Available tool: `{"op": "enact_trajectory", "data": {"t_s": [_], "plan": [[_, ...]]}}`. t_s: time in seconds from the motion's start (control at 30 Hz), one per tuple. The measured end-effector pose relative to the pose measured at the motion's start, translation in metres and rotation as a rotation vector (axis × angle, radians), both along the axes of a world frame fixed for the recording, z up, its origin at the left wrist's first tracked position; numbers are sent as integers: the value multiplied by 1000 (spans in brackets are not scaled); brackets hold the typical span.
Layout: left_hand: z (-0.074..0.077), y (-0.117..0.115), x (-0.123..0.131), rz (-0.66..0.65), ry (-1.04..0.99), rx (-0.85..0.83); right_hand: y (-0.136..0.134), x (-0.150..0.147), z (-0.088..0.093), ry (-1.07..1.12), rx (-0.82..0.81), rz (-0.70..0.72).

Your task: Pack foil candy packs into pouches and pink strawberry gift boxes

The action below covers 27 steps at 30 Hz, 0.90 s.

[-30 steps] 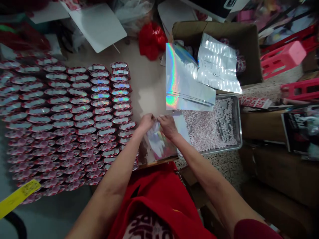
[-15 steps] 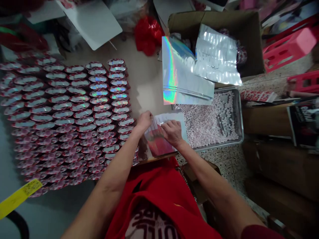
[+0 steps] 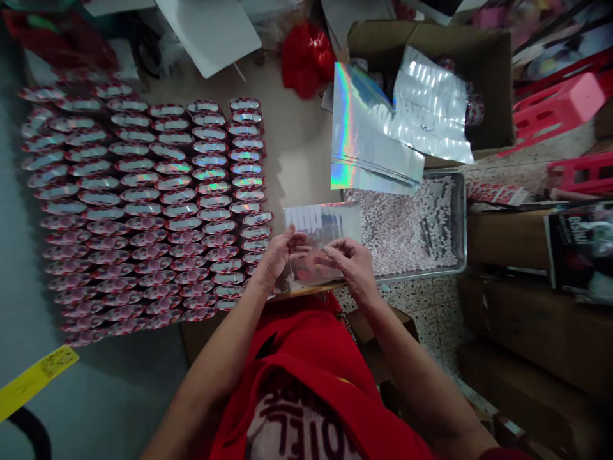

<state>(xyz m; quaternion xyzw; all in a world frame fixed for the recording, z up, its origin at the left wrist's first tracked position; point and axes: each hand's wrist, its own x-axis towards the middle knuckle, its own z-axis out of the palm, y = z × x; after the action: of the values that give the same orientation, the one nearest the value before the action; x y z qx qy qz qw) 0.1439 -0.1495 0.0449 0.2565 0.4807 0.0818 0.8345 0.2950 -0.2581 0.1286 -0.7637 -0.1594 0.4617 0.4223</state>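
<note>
My left hand (image 3: 279,254) and my right hand (image 3: 351,263) both grip a shiny holographic sheet (image 3: 322,225) with a row of white strips along its far edge. The sheet is held over the near edge of the table (image 3: 297,153), tilted up toward me. My left fingers pinch its left side and my right fingers pinch its lower right part. To the left lie many rows of red-and-silver oval packets (image 3: 143,204). To the right stands a metal tray (image 3: 460,217) filled with small pale pink pieces (image 3: 402,223).
A stack of holographic sheets (image 3: 368,140) lies behind the tray, partly over an open cardboard box (image 3: 498,76). A red plastic bag (image 3: 306,57) sits at the back. Red plastic stools (image 3: 560,108) and cardboard boxes (image 3: 527,332) stand at the right. A yellow tag (image 3: 38,380) lies near left.
Both hands have drawn back toward me and lifted the sheet, which now tilts up and shows its row of white strips. The camera has shifted slightly.
</note>
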Motion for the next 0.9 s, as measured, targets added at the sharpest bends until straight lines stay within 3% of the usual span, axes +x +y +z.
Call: {"op": "enact_trajectory", "data": {"t_s": [0.07,0.27,0.37,0.47,0.57,0.73,0.9], "plan": [[6,-4,-7,17,-3,-33,2,-3,-1,32,-10,-9],[15,-15,-23,81,83,83,-1,-7,-10,33,-71,50],[22,-23,-43,82,203,238,-2,-19,-24,-24,-96,81],[27,-28,-80,66,451,502,9,-54,-44,-55,-107,131],[30,-25,-129,78,724,682,32,-106,-61,-75,-105,225],[18,1,-195,-13,1086,895,79,-181,-79,-288,-173,417],[-8,21,-210,-136,1174,1007,103,-204,-97,-443,-230,485]]}}
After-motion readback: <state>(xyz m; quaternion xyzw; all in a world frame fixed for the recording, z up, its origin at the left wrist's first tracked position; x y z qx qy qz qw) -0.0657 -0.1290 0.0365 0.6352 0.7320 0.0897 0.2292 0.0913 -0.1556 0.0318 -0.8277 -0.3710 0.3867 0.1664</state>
